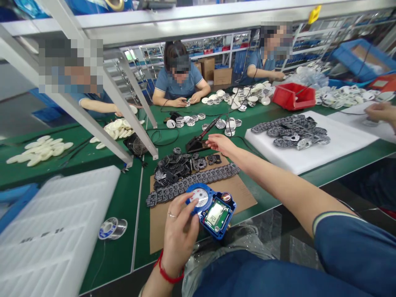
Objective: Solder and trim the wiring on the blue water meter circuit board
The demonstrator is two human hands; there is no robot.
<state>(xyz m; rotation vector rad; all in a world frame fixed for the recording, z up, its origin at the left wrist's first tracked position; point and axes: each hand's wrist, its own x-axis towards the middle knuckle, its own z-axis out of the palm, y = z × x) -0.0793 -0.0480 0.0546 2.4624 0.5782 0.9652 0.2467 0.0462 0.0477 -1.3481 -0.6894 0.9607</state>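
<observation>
My left hand, with a ring and a red bracelet, holds a blue water meter by its dial end, above the front edge of the table. The meter has a round dial under the fingertips and an uncovered compartment with a green circuit board and a small display. My right hand is stretched forward beside a black soldering iron stand, fingers extended and loosely bent, with nothing visible in them. A soldering iron rests in the stand. Whether the fingertips touch the stand is unclear.
Rows and a heap of dark circuit parts lie on cardboard. More sit on white foam at right. A solder spool stands at left. A metal post rises nearby. Co-workers sit opposite, near a red bin.
</observation>
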